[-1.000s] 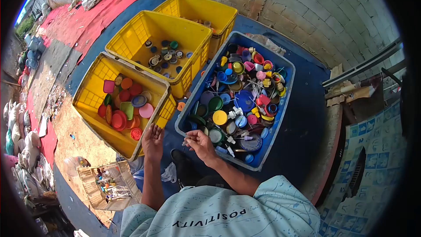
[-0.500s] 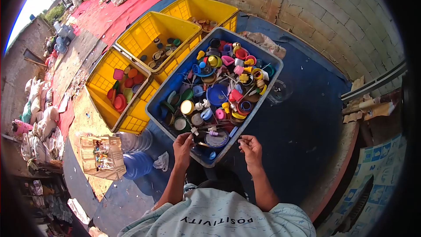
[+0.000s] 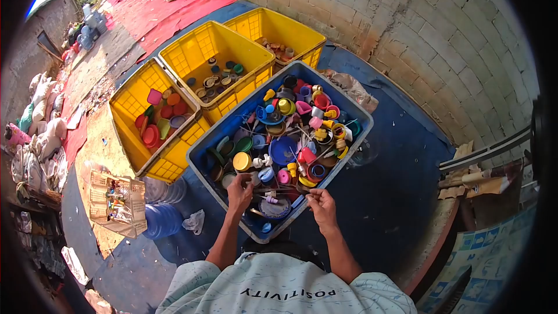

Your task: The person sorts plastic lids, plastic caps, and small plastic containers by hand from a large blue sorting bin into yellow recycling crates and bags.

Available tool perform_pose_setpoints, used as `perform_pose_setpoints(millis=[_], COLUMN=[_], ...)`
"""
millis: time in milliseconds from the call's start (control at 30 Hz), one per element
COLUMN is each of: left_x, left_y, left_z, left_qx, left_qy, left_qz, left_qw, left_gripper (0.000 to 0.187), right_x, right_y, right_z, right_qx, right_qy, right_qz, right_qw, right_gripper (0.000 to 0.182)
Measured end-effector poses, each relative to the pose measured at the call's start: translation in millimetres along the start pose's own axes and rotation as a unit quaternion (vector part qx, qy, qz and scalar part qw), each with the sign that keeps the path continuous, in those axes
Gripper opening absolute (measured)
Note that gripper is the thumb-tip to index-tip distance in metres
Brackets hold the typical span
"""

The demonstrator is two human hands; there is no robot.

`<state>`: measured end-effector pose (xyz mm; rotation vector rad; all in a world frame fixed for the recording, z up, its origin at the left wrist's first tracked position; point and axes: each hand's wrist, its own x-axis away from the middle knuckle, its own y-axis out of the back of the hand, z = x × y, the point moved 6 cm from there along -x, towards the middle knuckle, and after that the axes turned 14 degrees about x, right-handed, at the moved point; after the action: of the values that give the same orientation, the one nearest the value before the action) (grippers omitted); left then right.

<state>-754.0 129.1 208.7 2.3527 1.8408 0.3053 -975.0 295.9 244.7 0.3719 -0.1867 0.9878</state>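
Observation:
A large blue-grey plastic tub (image 3: pixel 343 161) in front of me is heaped with mixed plastic caps, lids and thin sticks. My left hand (image 3: pixel 239 192) reaches over its near left side, fingers bent together against the pile beside a pale cap; whatever they grip is hidden. At the near right rim, my right hand (image 3: pixel 321 206) has thumb and fingertips pinched, and I cannot make out anything between them. Around the hands lie a cream-yellow lid (image 3: pixel 242 161), a blue lid (image 3: pixel 283 150), a pink cap (image 3: pixel 283 176) and a round clear-grey lid (image 3: pixel 275 208).
Beyond the tub stand a yellow crate with red and orange lids (image 3: pixel 125 102), a middle yellow crate (image 3: pixel 189 52) and a far yellow crate (image 3: pixel 293 26). A beige basket (image 3: pixel 136 206) and a blue water jug (image 3: pixel 163 221) are on the left. A block wall (image 3: pixel 407 40) rises behind.
My left hand has moved forward from the near rim onto the caps. My right hand stays by the right rim, a little closer to it. The camera view has shifted slightly.

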Motion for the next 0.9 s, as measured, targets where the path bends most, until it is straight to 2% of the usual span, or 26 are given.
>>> perform_pose_setpoints(millis=[67, 167, 233, 333, 467, 567, 733, 833, 900], left_x=[-7.4, -8.0, -20.2, -43.9, -66.2, -79.4, -74.6, -60.5, -48.3], left_y=[-1.8, -4.6, -12.3, -33.8, -49.3, -50.9, -41.3, -21.9, -6.0], left_z=[-2.0, 3.9, -7.3, -9.2, 4.6, 12.1, -11.8, -36.7, -32.6], left_qx=[-0.083, -0.162, -0.239, -0.314, -0.381, -0.406, -0.3, -0.213, -0.065], left_qy=[-0.056, -0.106, -0.144, -0.193, -0.195, -0.12, -0.111, -0.048, -0.031], left_qz=[-0.002, -0.01, -0.013, 0.043, 0.073, 0.102, -0.032, -0.148, -0.217], left_qw=[0.995, 0.981, 0.96, 0.929, 0.901, 0.9, 0.947, 0.964, 0.974], left_gripper=[0.027, 0.038, 0.044, 0.051, 0.051, 0.043, 0.044, 0.048, 0.045], right_x=[-14.9, -32.5, -39.1, -54.9, -74.6, -94.1, -136.3, -165.0, -178.8], right_y=[-12.5, -37.4, -47.6, -59.6, -63.5, -56.7, -36.1, -29.5, -33.5], right_z=[-8.6, 20.5, 28.8, 29.3, 22.1, 19.7, 29.8, 27.2, 28.7], right_qx=[0.038, 0.156, 0.183, 0.203, 0.22, 0.236, 0.261, 0.289, 0.323], right_qy=[0.006, 0.051, 0.068, 0.106, 0.106, 0.115, 0.152, 0.16, 0.15], right_qz=[0.028, 0.076, 0.106, 0.144, 0.223, 0.272, 0.296, 0.288, 0.28], right_qw=[0.999, 0.983, 0.975, 0.963, 0.944, 0.926, 0.906, 0.899, 0.892], right_gripper=[0.021, 0.022, 0.023, 0.025, 0.027, 0.027, 0.03, 0.029, 0.03])
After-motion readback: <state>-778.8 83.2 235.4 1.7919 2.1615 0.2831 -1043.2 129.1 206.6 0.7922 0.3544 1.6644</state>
